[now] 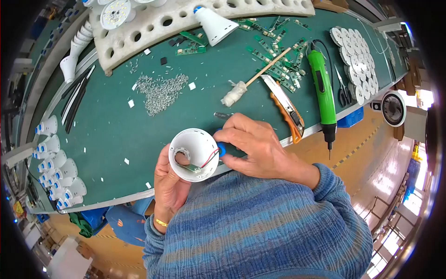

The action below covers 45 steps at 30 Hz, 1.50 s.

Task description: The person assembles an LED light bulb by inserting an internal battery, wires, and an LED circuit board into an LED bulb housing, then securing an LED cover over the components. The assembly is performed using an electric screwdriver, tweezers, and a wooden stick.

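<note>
In the head view, my left hand (169, 186) is closed round a white cone-shaped lamp housing (207, 139), its wide mouth facing up. A fingertip shows through the hole at the bottom of the housing. Inside it sits a small green circuit board (189, 168), with red and black wires rising over the right rim. Just right of that rim, my right hand (262, 146) pinches a round blue cap (222, 149) between thumb and fingers. Beyond the right fingers lies a small metal-tipped object (222, 115), mostly hidden.
A pile of small screws (160, 93), green circuit boards (278, 51), a cotton-wrapped stick (234, 94), an orange cutter (285, 111), a green electric screwdriver (320, 79) and scissors (344, 93) lie on the table. White LED discs (355, 60) and housings (58, 172) flank them. A holed foam rack (153, 30) stands behind.
</note>
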Each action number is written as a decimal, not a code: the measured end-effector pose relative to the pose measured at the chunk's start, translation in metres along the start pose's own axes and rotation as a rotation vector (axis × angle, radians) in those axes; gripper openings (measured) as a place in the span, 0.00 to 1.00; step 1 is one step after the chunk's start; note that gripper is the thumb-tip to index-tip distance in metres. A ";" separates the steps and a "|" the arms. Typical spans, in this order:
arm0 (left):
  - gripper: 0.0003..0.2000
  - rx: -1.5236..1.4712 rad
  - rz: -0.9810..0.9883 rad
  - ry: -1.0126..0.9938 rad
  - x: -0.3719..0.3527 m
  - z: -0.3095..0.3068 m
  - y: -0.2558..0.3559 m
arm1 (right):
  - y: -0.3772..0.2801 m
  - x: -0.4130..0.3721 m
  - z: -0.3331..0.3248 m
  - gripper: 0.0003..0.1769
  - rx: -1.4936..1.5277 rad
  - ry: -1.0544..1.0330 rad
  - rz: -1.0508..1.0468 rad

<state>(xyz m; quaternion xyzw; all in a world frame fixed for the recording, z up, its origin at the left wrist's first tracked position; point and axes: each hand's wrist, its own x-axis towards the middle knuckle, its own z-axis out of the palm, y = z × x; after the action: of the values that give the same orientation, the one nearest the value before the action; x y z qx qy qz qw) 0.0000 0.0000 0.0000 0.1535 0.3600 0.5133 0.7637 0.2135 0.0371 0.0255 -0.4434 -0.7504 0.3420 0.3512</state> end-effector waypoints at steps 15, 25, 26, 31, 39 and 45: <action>0.19 0.217 0.202 0.038 0.003 -0.012 0.007 | -0.007 0.008 0.008 0.18 -0.003 0.003 -0.097; 0.18 0.200 -0.034 0.097 0.003 -0.006 0.012 | -0.007 0.013 0.002 0.12 0.142 -0.205 -0.028; 0.18 0.235 -0.052 0.096 0.002 -0.006 0.013 | -0.004 0.012 0.002 0.11 0.173 -0.220 -0.008; 0.18 0.253 -0.113 0.109 0.003 -0.004 0.014 | -0.001 0.014 -0.001 0.08 0.210 -0.265 0.034; 0.19 0.351 -0.126 0.162 0.003 0.000 0.017 | 0.004 0.020 0.000 0.04 0.113 -0.273 -0.012; 0.18 0.395 -0.189 0.176 -0.004 -0.007 0.022 | 0.008 0.021 0.009 0.02 0.064 -0.218 -0.036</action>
<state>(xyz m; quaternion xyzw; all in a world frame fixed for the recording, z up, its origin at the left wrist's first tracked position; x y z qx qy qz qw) -0.0206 0.0048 0.0099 0.2203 0.5315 0.3706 0.7292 0.2015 0.0568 0.0189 -0.3786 -0.7806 0.4056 0.2878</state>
